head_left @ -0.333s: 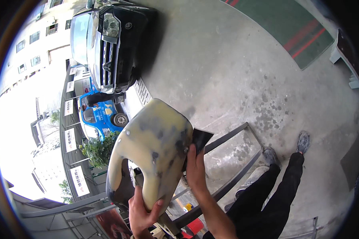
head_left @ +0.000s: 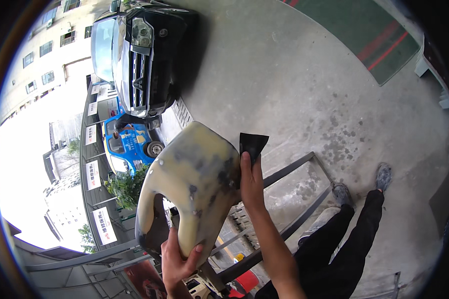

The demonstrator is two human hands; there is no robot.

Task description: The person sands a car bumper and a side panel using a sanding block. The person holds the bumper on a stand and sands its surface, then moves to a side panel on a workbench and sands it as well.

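A curved, moulded panel [head_left: 194, 169] fills the middle of the view, its cream-yellow surface mottled with grey and black patches. Toward its lower left it divides around an oval opening. My left hand [head_left: 178, 261] grips the narrow strip beside that opening, thumb on the front face. Pinched in my right hand [head_left: 252, 184] is a black piece of sandpaper [head_left: 253, 144], its free end flaring upward. This hand is at the panel's right edge; whether its fingertips touch the panel I cannot tell.
Behind the panel stands a dark metal frame [head_left: 289, 169]. A black car [head_left: 139, 74] and a blue vehicle [head_left: 129, 142] with a person leaning by it are at the upper left. A green mat [head_left: 384, 55] lies at the upper right. A red object [head_left: 247, 281] shows below.
My right hand has lifted a little up and to the right, and the sandpaper now stands up from the panel's edge. My left hand keeps its grip.
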